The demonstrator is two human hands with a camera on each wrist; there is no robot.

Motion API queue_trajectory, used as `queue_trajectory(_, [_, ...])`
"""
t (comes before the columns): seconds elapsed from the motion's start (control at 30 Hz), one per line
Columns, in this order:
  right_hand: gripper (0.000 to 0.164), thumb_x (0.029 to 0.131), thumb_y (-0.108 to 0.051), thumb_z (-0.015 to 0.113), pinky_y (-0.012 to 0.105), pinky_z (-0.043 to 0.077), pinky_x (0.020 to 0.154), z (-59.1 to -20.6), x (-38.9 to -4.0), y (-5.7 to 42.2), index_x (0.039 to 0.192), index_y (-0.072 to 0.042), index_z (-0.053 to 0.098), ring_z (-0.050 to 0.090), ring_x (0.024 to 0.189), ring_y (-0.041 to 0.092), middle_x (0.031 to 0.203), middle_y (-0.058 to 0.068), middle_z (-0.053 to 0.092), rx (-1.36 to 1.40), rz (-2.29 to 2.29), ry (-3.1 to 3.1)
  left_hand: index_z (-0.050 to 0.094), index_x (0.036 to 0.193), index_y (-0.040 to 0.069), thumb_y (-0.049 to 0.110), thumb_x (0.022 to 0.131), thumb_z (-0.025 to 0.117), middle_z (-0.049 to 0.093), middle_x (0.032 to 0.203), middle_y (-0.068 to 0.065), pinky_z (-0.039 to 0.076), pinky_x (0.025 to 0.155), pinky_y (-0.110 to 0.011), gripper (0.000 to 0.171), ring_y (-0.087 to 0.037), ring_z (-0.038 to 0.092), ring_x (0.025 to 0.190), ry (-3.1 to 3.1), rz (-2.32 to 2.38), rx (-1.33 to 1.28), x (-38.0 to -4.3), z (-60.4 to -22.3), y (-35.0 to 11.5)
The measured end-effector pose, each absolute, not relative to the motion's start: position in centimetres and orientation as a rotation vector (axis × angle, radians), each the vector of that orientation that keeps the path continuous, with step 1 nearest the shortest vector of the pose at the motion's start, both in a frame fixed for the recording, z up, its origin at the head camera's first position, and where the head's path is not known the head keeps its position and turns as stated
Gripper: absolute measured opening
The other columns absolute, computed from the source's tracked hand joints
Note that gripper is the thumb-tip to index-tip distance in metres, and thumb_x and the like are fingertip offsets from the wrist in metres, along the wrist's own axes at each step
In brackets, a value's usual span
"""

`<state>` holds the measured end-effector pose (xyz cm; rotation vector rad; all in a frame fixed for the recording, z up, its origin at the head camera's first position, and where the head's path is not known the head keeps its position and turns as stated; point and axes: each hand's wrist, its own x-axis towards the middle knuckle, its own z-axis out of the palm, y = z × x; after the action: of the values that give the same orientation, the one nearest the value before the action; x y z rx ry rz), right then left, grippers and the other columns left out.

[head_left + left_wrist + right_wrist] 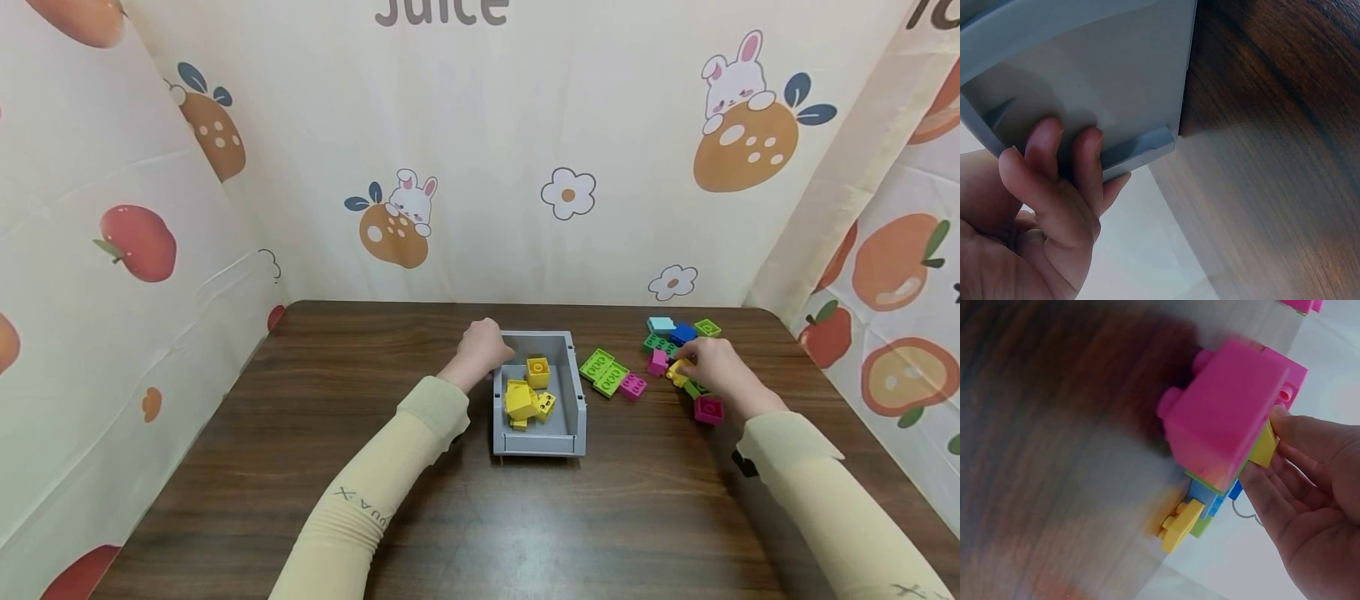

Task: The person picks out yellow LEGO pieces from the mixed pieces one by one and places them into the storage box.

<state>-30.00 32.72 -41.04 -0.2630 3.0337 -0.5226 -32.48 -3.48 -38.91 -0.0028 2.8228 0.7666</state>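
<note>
A grey bin (576, 400) stands mid-table with several yellow bricks (519, 400) inside. At its far left corner my left hand (482, 350) grips the wall; in the left wrist view, curled fingers (1088, 156) lie against the grey side. My right hand (716, 367) is over the loose bricks to the right. Its thumb and a finger pinch a yellow brick (1263, 447), partly hidden behind a large pink brick (1229, 406) in the right wrist view. Another yellow brick (1182, 526) shows lower in that view.
Lime green bricks (604, 372) and a magenta brick (632, 386) lie just right of the bin. Farther back are a light blue brick (661, 325) and a blue brick (683, 334). A magenta brick (708, 410) lies below the right hand. A printed curtain (480, 233) hangs behind the table.
</note>
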Motion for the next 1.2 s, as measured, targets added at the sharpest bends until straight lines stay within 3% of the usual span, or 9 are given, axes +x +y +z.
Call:
queue_trajectory(0.4, [0.022,0.084,-0.007,0.068,0.037,0.057,0.068,-40.0,-30.1,32.6,0.102,0.006,0.067,0.06,0.081,0.028,0.094,0.023,0.065,-0.218,-0.588,2.987,0.063,0.072,0.003,0.022,0.086,0.066,0.053,0.055,-0.004,0.048,0.04,-0.021,0.024,-0.023,0.069,0.058,2.821,0.758,0.002,-32.4,-38.7,-3.5])
queue_trajectory(0.73, [0.023,0.088,-0.01,0.065,0.032,0.055,0.062,-38.1,-29.8,31.9,0.103,0.007,0.065,0.059,0.075,0.023,0.091,0.021,0.065,-0.292,-0.588,2.984,0.063,0.076,0.002,0.021,0.086,0.066,0.057,0.059,-0.006,0.048,0.04,-0.021,0.021,-0.024,0.069,0.059,2.813,0.77,0.014,-32.4,-38.6,-3.5])
queue_trajectory(1.2, [0.022,0.085,-0.009,0.068,0.038,0.056,0.065,-35.9,-29.9,30.6,0.101,0.007,0.067,0.061,0.079,0.028,0.092,0.023,0.066,-0.372,-0.591,3.049,0.063,0.076,0.002,0.021,0.086,0.065,0.056,0.057,-0.005,0.048,0.04,-0.021,0.021,-0.024,0.069,0.06,2.812,0.759,0.006,-32.4,-38.7,-3.5])
